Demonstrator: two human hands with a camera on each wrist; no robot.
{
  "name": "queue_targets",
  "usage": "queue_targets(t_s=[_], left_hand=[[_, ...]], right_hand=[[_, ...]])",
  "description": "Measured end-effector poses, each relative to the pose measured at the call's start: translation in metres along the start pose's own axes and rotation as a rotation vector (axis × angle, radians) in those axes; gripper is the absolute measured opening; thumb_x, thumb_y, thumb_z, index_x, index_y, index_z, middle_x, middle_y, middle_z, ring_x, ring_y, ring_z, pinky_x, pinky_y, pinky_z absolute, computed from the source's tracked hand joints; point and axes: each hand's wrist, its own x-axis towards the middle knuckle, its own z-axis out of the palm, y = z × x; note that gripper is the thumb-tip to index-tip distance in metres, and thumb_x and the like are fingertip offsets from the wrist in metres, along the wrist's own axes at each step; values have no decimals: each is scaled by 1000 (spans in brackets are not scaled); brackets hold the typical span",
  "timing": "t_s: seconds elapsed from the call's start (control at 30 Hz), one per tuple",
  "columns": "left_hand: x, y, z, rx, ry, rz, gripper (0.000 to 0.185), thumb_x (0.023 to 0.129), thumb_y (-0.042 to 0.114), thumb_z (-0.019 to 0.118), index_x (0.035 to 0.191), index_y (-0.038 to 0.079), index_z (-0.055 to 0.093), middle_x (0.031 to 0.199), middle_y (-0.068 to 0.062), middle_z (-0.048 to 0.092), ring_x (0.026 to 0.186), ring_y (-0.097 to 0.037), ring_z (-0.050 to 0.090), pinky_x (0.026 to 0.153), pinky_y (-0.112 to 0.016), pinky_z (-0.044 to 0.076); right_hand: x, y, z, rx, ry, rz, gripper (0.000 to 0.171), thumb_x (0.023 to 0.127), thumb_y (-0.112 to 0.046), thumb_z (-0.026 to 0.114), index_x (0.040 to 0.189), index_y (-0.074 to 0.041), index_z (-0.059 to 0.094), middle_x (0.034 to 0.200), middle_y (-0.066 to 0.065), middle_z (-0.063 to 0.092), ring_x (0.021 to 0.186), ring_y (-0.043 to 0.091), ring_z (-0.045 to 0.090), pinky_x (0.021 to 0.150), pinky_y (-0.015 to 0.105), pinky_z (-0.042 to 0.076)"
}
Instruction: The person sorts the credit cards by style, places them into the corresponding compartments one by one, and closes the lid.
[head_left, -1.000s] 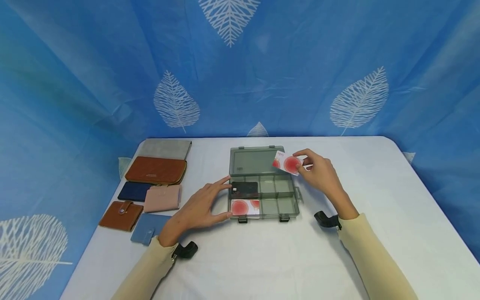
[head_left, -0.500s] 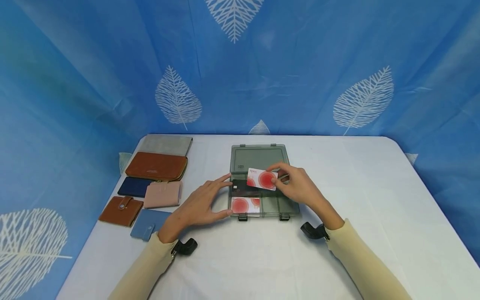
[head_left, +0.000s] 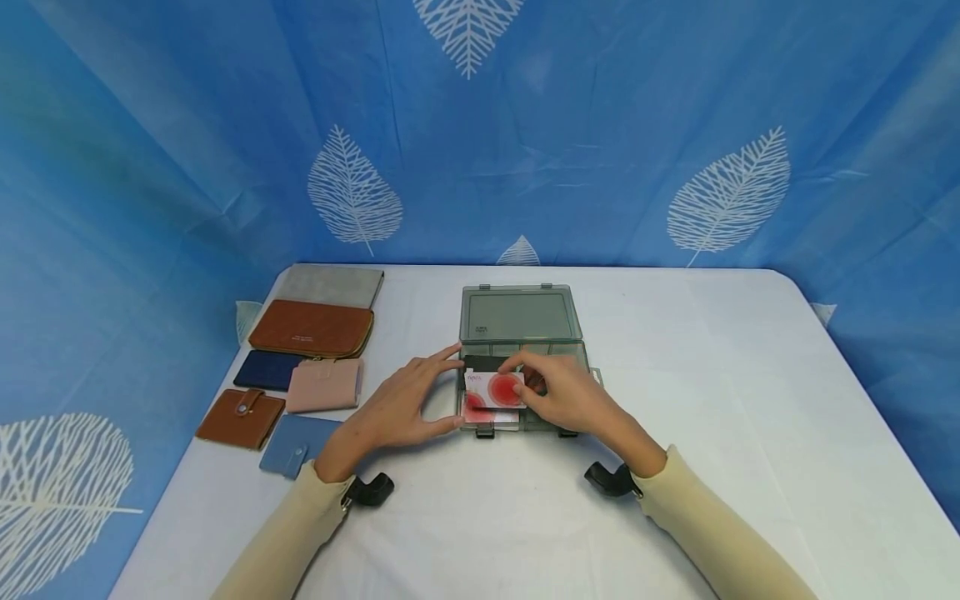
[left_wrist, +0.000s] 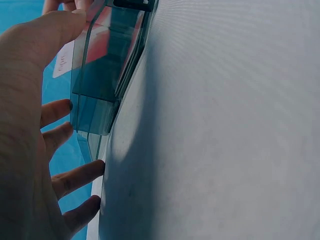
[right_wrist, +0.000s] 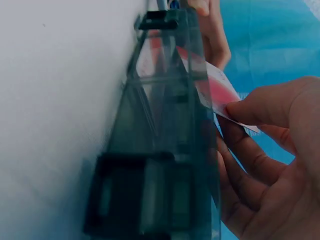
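Observation:
In the head view my right hand [head_left: 562, 390] pinches a white card with red circles [head_left: 493, 390] between thumb and fingers, over the left part of a clear grey-green compartment box [head_left: 555, 423]. A black card [head_left: 486, 363] and a second red-and-white card [head_left: 491, 416] lie in the box, both partly covered by the held card. My left hand [head_left: 405, 404] touches the box's left side, its fingers spread and fairly straight and the thumb near the front corner. In the right wrist view the held card [right_wrist: 220, 92] tilts over the box rim.
The box's lid [head_left: 521, 313] lies back, raised. At the table's left are a grey wallet [head_left: 333, 286], a long brown wallet [head_left: 311, 327], a navy wallet [head_left: 267, 370], a pink wallet [head_left: 325, 386], a small brown wallet [head_left: 238, 419] and a blue wallet [head_left: 300, 442].
My right hand has carried the red-and-white card left and toward me, from beside the lid to above the box's left compartments. My left hand has stayed at the box's side.

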Motion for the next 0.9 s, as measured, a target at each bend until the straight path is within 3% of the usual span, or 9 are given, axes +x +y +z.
queue_targets(t_s=[0.23,0.47,0.63,0.9], left_hand=[[-1,1,0,-1,12,11,92,92,58,77,166,18,42,177,7,28,143,-32,52,109,-62,48],[-1,0,0,-5,16,19,92,93,56,77,168,19,40,176,6,30,145,-34,52,110,-63,47],[-1,0,1,-7,7,10,91,93,57,77,167,19,41,177,5,29,146,-35,51,110,-64,47],[-1,2,0,-4,3,-15,91,92,58,77,167,20,41,177,8,28,146,-34,51,110,-64,47]], right_hand=[[-2,-6,9,-101,-40,-7,26,102,-13,74,126,-23,73,83,-15,62,68,2,54,62,26,49],[-3,-12,13,-178,-76,-4,27,100,-13,77,125,-20,75,87,-11,69,71,3,58,63,25,49],[-6,-14,15,-256,-52,-21,24,99,-14,79,122,-23,77,97,-6,72,74,5,61,62,24,49],[-9,-18,16,-331,-4,-87,16,101,-19,78,117,-17,82,108,1,66,59,4,54,54,20,44]])
